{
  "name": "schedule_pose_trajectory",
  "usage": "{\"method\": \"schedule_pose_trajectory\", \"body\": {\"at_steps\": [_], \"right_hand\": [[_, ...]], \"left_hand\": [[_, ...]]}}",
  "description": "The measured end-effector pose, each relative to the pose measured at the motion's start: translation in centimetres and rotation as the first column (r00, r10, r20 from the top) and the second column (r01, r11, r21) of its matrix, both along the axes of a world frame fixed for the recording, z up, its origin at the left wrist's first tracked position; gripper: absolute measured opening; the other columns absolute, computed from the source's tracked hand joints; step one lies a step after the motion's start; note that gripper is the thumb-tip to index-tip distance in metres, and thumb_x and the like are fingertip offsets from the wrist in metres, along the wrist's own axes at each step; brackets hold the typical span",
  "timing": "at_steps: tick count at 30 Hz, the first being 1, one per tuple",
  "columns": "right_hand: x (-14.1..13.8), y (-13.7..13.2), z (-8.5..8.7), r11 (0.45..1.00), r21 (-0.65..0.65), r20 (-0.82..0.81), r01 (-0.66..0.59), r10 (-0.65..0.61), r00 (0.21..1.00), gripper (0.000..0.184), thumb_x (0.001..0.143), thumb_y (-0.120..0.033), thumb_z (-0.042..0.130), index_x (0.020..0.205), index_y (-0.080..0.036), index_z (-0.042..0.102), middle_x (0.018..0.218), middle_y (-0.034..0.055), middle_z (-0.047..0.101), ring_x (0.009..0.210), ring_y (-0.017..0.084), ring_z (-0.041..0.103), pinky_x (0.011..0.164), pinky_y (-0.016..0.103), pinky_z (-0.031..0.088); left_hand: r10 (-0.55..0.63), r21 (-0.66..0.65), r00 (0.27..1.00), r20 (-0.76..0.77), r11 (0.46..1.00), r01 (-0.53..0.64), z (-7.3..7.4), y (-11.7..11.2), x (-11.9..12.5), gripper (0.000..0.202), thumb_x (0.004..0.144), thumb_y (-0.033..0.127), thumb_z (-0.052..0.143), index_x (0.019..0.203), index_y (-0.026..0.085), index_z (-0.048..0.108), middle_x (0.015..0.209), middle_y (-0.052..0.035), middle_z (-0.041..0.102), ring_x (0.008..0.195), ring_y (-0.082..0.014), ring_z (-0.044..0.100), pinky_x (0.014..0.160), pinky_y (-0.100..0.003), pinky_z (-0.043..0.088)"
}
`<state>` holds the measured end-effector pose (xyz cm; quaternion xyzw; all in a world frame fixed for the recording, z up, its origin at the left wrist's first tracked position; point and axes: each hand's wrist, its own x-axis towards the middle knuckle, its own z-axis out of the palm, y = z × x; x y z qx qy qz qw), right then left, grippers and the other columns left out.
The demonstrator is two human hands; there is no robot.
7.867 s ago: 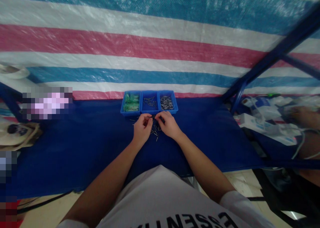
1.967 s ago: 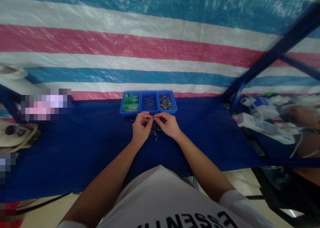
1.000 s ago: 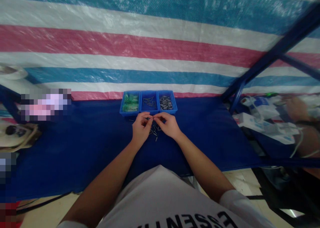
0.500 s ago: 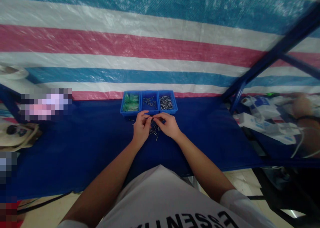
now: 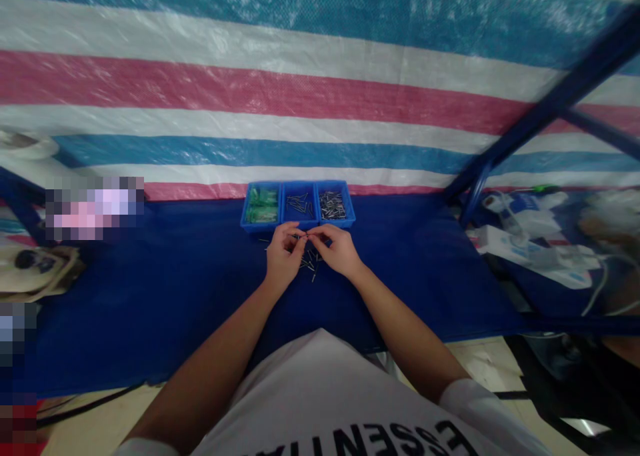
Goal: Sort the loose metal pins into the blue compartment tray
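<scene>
My left hand (image 5: 281, 256) and my right hand (image 5: 339, 249) meet just in front of three small blue bins. Both pinch a thin metal pin (image 5: 305, 235) between fingertips, one hand at each end. Under the hands lies a small heap of loose pins (image 5: 310, 263) on the blue cloth. The left bin (image 5: 261, 207) holds green pieces, the middle bin (image 5: 299, 207) dark pins, the right bin (image 5: 334, 205) shiny metal pins.
A blue cloth (image 5: 150, 289) covers the table, backed by a striped tarp (image 5: 280, 103). White devices and cables (image 5: 530, 243) lie on the right beside a blue frame post (image 5: 475, 189). Another person's arm (image 5: 610, 229) shows at far right. A bag (image 5: 30, 269) sits left.
My fingers have shifted slightly on the pin, and the hands stay in the same place. The other person's arm at right has moved.
</scene>
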<state>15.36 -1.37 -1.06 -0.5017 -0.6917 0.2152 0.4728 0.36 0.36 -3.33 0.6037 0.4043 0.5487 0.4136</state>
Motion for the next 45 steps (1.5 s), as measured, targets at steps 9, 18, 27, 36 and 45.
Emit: {"method": "schedule_pose_trajectory", "body": {"at_steps": [9, 18, 27, 36, 45], "right_hand": [[-0.12, -0.19, 0.19, 1.0, 0.01, 0.013, -0.028, 0.028, 1.0, 0.012, 0.089, -0.022, 0.059, 0.093, -0.018, 0.07, 0.088, 0.0057, 0.07, 0.073, 0.014, 0.065, 0.068, 0.026, 0.054], [-0.14, -0.31, 0.38, 0.998, 0.002, 0.037, -0.056, 0.056, 0.998, 0.012, 0.088, -0.022, 0.06, 0.092, -0.019, 0.07, 0.086, 0.0049, 0.069, 0.071, 0.013, 0.064, 0.069, 0.025, 0.053], [-0.22, -0.31, 0.47, 0.998, -0.001, 0.033, -0.059, 0.059, 0.998, 0.012, 0.088, -0.021, 0.06, 0.092, -0.019, 0.071, 0.087, 0.0056, 0.07, 0.074, 0.014, 0.064, 0.069, 0.026, 0.052], [-0.12, -0.13, 0.28, 1.0, -0.008, -0.01, 0.004, -0.004, 1.0, 0.012, 0.087, -0.023, 0.062, 0.091, -0.018, 0.072, 0.085, 0.0052, 0.071, 0.07, 0.014, 0.063, 0.065, 0.025, 0.051], [-0.05, -0.09, 0.19, 1.0, 0.017, 0.038, -0.019, 0.018, 0.999, 0.013, 0.089, -0.022, 0.06, 0.092, -0.019, 0.072, 0.088, 0.0065, 0.071, 0.076, 0.015, 0.065, 0.068, 0.026, 0.053]], "left_hand": [[-0.041, -0.012, 0.999, 0.018, 0.999, 0.042, 0.02, 0.06, 0.0, 0.03, 0.087, 0.03, 0.059, 0.113, 0.021, 0.049, 0.074, 0.0047, 0.057, 0.053, -0.0073, 0.055, 0.055, -0.021, 0.046], [-0.029, -0.01, 0.996, -0.081, 1.0, 0.028, 0.0, -0.02, -0.17, 0.024, 0.091, 0.035, 0.053, 0.111, 0.022, 0.052, 0.075, 0.0034, 0.058, 0.05, -0.007, 0.053, 0.051, -0.021, 0.043], [0.005, -0.041, 0.998, -0.068, 0.999, -0.008, 0.33, -0.25, -0.17, 0.025, 0.091, 0.037, 0.053, 0.11, 0.021, 0.054, 0.071, 0.0032, 0.057, 0.052, -0.0081, 0.055, 0.051, -0.021, 0.044], [0.018, -0.018, 1.0, -0.007, 1.0, -0.018, -0.01, -0.18, -0.16, 0.032, 0.083, 0.032, 0.064, 0.111, 0.02, 0.053, 0.096, -0.0033, 0.063, 0.063, -0.0091, 0.06, 0.06, -0.023, 0.051], [0.005, -0.005, 0.999, -0.032, 1.0, -0.005, -0.06, -0.06, -0.16, 0.029, 0.084, 0.03, 0.062, 0.11, 0.021, 0.053, 0.092, -0.0013, 0.061, 0.055, -0.0062, 0.053, 0.053, -0.02, 0.045]]}}
